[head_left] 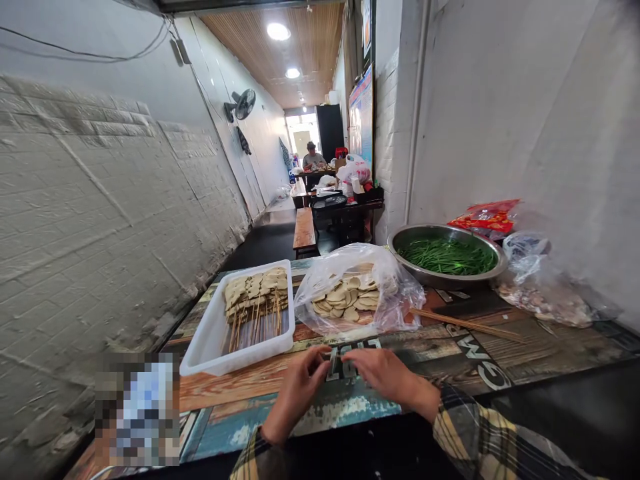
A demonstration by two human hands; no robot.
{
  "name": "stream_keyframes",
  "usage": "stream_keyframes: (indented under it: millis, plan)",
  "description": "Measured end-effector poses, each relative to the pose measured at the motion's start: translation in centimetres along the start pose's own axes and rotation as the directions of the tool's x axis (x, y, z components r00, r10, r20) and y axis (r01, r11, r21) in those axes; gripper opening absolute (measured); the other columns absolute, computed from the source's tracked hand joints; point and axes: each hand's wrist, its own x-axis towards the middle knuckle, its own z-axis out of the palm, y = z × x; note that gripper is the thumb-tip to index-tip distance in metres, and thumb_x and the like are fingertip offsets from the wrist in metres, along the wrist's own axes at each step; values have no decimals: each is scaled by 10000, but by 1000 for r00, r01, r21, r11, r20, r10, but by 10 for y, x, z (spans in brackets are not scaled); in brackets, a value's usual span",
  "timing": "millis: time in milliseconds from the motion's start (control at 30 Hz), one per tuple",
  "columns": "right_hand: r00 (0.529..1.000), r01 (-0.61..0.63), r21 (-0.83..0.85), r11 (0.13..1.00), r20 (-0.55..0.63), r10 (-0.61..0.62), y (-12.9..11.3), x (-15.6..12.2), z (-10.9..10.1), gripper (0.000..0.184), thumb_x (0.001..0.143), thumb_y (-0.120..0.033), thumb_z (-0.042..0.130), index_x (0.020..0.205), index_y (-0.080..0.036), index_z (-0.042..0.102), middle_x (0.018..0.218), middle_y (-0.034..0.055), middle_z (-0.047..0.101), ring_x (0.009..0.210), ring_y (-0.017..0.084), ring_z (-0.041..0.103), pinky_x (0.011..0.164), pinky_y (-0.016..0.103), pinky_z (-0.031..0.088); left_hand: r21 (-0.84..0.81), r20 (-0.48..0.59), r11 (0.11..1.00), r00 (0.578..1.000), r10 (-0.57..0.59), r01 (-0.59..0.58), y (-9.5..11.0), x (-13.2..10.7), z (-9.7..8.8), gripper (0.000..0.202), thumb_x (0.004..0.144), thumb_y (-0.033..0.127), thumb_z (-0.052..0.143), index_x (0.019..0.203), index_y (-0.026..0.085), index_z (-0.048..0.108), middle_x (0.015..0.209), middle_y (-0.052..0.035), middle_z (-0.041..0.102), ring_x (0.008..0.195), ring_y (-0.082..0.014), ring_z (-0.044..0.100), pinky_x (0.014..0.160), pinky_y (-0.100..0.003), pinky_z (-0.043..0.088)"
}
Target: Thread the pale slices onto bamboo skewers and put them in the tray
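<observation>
My left hand (303,381) hovers above the near side of the table, its fingers loosely curved and apart, holding nothing that I can see. Facing it, my right hand (387,375) has its fingers stretched toward the left, also with nothing visible in it. Just beyond both hands lies an open clear plastic bag (310,317) with pale, flat, round slices (345,300) inside. To the left stands a white plastic tray (207,343), where skewered slices (255,288) are stacked with their sticks pointing toward me. Several bare wooden skewers (475,325) lie right of the bag.
A metal basin (450,280) of long green vegetables (450,255) stands at the back right. Beside it are a red package (487,217) and a clear bag (547,293) of contents I cannot make out. Farther off are a bench (304,228) and a seated person (313,158).
</observation>
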Motion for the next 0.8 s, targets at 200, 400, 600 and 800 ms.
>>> stream_keyframes:
  millis: [200,400,600,800]
  plan:
    - [892,-413,202,888,-107,439,54,46,-5,342,980,-217,235,1054,-169,565,744,0,688,439,101,608,420,194,425,6,-111,996,990,89,-89,-3,34,19,291,849,316,533,1075,163,636,797,-47,660,722,-174,609,696,-299,484]
    - [863,-484,-68,873,-202,463,88,66,-32,248,921,-220,450,1072,-153,635,996,109,712,946,210,659,803,290,472,368,-117,894,942,315,-254,-9,64,51,384,790,130,580,1166,205,600,1332,-112,545,1232,-285,490,1032,-495,379]
    - [866,-501,-344,794,-180,467,104,49,-46,556,783,-370,688,1282,-176,539,1193,140,631,1100,293,585,876,358,446,457,-38,864,966,256,-211,-24,64,57,311,857,216,555,1165,185,590,1147,-113,645,1073,-271,590,910,-446,463]
    - [890,-443,-535,720,-162,427,98,54,-50,406,885,-302,579,1264,-165,523,1199,146,597,1019,264,605,804,324,461,439,-18,880,978,210,-181,-25,76,58,239,890,268,518,1077,169,629,1039,-102,674,980,-236,616,856,-364,476]
